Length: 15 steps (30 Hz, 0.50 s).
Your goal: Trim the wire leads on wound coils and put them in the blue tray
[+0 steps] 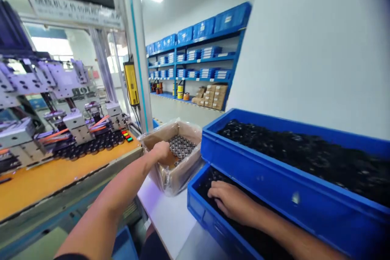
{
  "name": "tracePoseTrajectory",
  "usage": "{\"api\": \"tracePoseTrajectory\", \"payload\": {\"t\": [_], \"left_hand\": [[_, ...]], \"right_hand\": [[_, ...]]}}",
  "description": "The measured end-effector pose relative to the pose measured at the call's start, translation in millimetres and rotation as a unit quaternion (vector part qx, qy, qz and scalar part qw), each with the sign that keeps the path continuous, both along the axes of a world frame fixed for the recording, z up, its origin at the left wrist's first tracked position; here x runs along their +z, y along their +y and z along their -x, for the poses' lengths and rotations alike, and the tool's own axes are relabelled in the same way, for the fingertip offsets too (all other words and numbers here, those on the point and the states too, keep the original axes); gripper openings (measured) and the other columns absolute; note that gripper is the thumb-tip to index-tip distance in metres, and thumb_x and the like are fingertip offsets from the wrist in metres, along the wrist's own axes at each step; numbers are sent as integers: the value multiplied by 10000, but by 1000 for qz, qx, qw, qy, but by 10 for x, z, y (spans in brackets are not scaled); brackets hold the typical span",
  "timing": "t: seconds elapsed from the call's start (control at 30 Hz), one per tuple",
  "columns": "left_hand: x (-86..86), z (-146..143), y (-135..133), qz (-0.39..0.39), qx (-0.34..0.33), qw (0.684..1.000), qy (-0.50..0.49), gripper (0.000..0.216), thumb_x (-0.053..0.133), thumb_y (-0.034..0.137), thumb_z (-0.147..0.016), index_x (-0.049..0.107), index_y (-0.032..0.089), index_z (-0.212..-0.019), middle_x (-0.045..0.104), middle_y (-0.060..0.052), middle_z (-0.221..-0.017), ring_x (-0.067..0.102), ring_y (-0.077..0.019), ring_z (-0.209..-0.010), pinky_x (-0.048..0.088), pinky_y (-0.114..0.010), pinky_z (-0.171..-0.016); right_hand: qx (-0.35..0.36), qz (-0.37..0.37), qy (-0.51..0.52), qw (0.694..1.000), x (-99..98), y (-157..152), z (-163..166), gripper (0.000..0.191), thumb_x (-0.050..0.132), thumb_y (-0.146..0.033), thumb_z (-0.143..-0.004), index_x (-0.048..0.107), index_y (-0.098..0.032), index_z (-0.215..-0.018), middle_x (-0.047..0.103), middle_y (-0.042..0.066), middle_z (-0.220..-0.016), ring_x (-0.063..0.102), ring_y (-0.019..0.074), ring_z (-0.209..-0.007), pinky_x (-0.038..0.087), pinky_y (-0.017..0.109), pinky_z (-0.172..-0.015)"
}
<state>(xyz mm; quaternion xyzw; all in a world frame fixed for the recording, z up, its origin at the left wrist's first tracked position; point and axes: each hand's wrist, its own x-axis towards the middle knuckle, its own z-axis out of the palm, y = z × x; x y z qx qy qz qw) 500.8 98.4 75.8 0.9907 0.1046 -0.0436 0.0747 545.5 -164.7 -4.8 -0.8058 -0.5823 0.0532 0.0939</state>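
Note:
My left hand (pixel 161 151) reaches over the near side of a plastic-lined cardboard box (pixel 173 180). Small shiny metal parts (pixel 183 146) lie in that box, just right of the hand. Its fingers point down and are mostly hidden, so their grip cannot be judged. My right hand (pixel 227 200) is inside the lower blue bin (pixel 210 221), over small black parts (pixel 217 175). The fingers of this hand are curled closed; whatever is in them is hidden. A larger blue bin (pixel 258 176) full of black parts (pixel 292 146) stands just behind the right hand.
A machine (pixel 76 126) with a row of black round pieces (pixel 94 144) stands on an orange worktop (pixel 91 166) at left. A metal post (pixel 138 48) rises beside the box. The white table (pixel 161 207) carries the box. Blue shelving (pixel 195 61) is farther back.

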Motion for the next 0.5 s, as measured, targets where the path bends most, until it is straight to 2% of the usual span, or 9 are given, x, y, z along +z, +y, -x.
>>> {"api": "tracePoseTrajectory", "payload": {"t": [0.13, 0.23, 0.27, 0.37, 0.5], "left_hand": [[214, 325, -34, 61, -57, 983, -161, 343, 619, 243, -915, 591, 142, -1242, 676, -102, -1140, 666, -202, -957, 567, -379, -857], [248, 874, -166, 130, -87, 952, -262, 363, 605, 183, -899, 599, 144, -1259, 697, -116, -1132, 662, -176, -898, 560, -337, -827], [227, 1096, -227, 164, -94, 933, -305, 326, 620, 197, -890, 633, 155, -1213, 701, -111, -1129, 659, -172, -886, 558, -327, -808], [79, 1735, -428, 296, -97, 845, -434, 271, 704, 214, -834, 705, 165, -1100, 725, -115, -1084, 667, -161, -828, 557, -292, -746], [-169, 2263, -638, 469, -38, 772, -427, 302, 753, 197, -801, 725, 168, -1100, 758, -114, -1004, 715, -166, -817, 586, -263, -731]], "right_hand": [[-7, -79, 0, 997, -78, 25, -86, 208, 551, -73, -794, 711, -165, -887, 686, 68, -894, 665, 179, -826, 497, 264, -758], [-5, -132, -2, 991, -145, 30, -137, 177, 550, -91, -811, 704, -154, -870, 700, 70, -857, 674, 183, -797, 517, 280, -746], [-3, -151, -4, 988, -150, 31, -144, 182, 531, -95, -829, 701, -150, -867, 705, 73, -847, 677, 183, -787, 524, 286, -738], [8, -216, -17, 976, -59, 44, -85, 219, 471, -131, -895, 689, -137, -867, 713, 97, -864, 682, 193, -808, 548, 321, -761], [29, -314, -25, 949, 292, 126, 337, 174, 526, -229, -930, 677, -142, -929, 683, 103, -936, 657, 185, -864, 552, 331, -805]]}}
